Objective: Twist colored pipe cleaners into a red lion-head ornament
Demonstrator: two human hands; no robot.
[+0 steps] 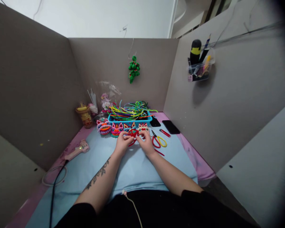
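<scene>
Between my two hands is a red piece of bent pipe cleaners, held up over the light blue cloth. My left hand pinches it from the left, and my right hand pinches it from the right. Parts of the red piece are hidden behind my fingers. Just beyond stand several colourful fuzzy animal heads in a row. Right of my right hand lie scissors with one red and one yellow handle. A loose red pipe cleaner rests near my right wrist.
Behind the heads, a blue basket is heaped with pipe cleaners. A pink glue gun with a cord lies left. Two dark phones and a red cutter lie right. Grey partitions enclose the table; a tool holder hangs on one.
</scene>
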